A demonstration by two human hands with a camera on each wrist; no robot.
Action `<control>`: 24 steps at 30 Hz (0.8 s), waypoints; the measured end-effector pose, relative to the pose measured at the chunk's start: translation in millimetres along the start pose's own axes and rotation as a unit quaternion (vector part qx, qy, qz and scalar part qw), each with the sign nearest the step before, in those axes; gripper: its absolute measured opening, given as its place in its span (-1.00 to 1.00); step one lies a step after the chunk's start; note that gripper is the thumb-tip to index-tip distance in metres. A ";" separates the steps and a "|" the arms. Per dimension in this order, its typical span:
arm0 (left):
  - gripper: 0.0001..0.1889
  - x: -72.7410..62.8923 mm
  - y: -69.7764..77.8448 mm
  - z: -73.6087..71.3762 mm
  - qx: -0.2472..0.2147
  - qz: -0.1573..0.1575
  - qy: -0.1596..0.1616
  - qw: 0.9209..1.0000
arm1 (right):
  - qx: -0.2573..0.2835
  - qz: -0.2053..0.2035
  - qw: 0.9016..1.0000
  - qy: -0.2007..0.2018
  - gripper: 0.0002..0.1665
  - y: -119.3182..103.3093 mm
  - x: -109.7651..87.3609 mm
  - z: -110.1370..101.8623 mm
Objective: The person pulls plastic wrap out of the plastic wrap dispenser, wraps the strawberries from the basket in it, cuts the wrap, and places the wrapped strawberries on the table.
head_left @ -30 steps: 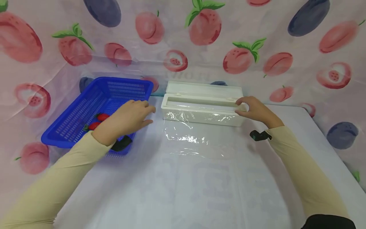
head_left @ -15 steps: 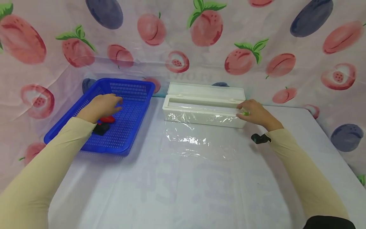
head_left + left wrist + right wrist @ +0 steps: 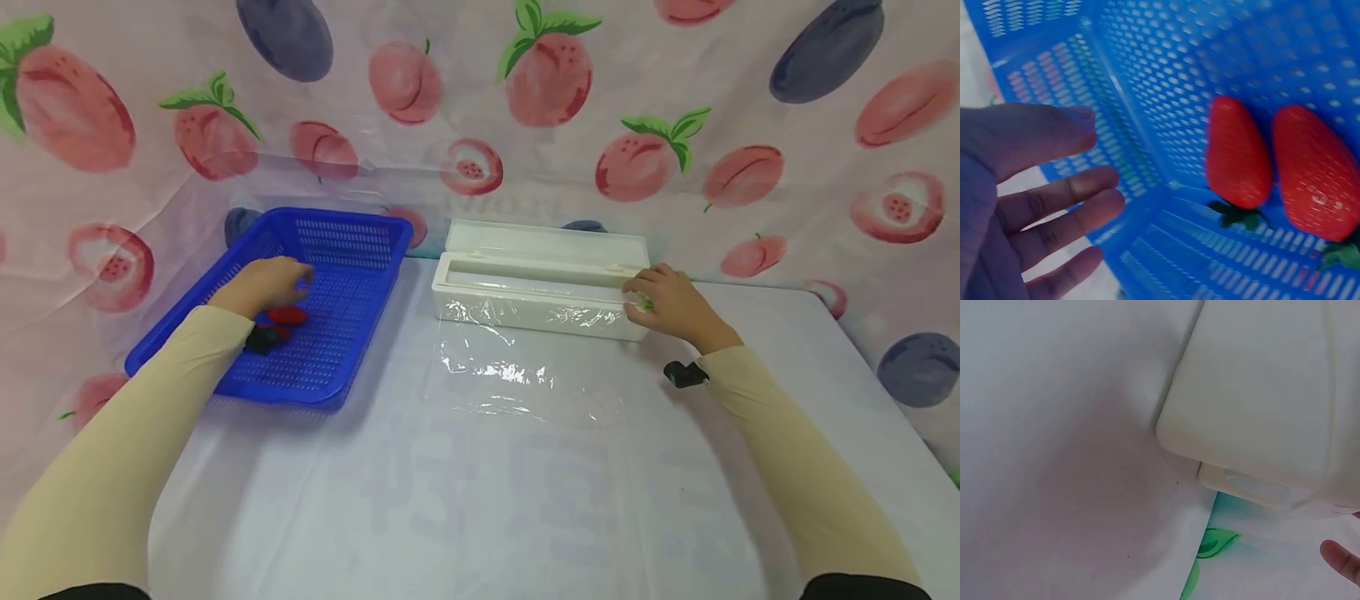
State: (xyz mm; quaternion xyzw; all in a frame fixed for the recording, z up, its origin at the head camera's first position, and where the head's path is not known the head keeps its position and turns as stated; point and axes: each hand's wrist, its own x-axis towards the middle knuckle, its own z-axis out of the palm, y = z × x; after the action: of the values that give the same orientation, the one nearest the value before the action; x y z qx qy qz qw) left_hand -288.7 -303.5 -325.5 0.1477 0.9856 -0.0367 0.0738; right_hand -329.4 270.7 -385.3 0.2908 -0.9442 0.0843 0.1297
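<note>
My left hand (image 3: 266, 285) is over the blue plastic basket (image 3: 341, 392), fingers spread and holding nothing. Two red strawberries with green leaves lie in that basket; the left wrist view shows one strawberry (image 3: 1238, 153) close beside the other strawberry (image 3: 1316, 172), both apart from the fingers. At the right end of a white cling film dispenser (image 3: 517, 310), my right hand (image 3: 673, 308) pinches a small green slider (image 3: 647, 305) at the front edge, mostly hidden by the fingers. A sheet of clear cling film (image 3: 510, 375) hangs from the dispenser's front onto the table.
The dispenser's lid (image 3: 547, 242) stands raised at the back, against a fruit-print cloth (image 3: 420, 167). A white cover (image 3: 480, 500) lies over the table. Between basket and dispenser is a narrow gap.
My left hand has moved left from the basket's right rim to over the strawberries. My right hand has closed its fingers on the green slider at the dispenser's end.
</note>
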 end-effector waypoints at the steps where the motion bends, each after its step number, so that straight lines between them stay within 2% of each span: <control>1: -0.74 0.6 -2.2 2.0 0.000 0.002 -0.003 1.000 | 0.001 0.000 1.000 0.004 -0.68 0.2 -0.8 0.1; 8: -0.65 0.2 -19.6 15.7 -0.029 -0.014 -0.021 0.999 | 0.001 0.000 1.000 0.010 -0.69 1.3 -2.4 -0.8; 13: -0.62 -1.0 -33.7 23.3 -0.082 -0.030 -0.035 0.996 | 0.005 -0.007 1.000 0.013 -0.68 2.3 -1.3 -0.1; 19: -0.59 -2.9 -50.9 30.0 -0.176 -0.052 -0.075 0.980 | 0.005 -0.008 1.000 0.014 -0.68 3.0 -1.4 0.3; 24: -0.58 -4.3 -59.1 34.3 -0.229 -0.054 -0.096 0.967 | 0.010 -0.003 1.000 0.012 -0.69 3.6 -2.0 1.4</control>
State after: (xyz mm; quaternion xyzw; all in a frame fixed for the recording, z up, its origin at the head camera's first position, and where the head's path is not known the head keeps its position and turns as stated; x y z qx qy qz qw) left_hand -297.6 -364.3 -355.7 0.0690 0.9624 0.1724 0.1983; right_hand -330.1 274.4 -387.6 0.2936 -0.9409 0.0965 0.1388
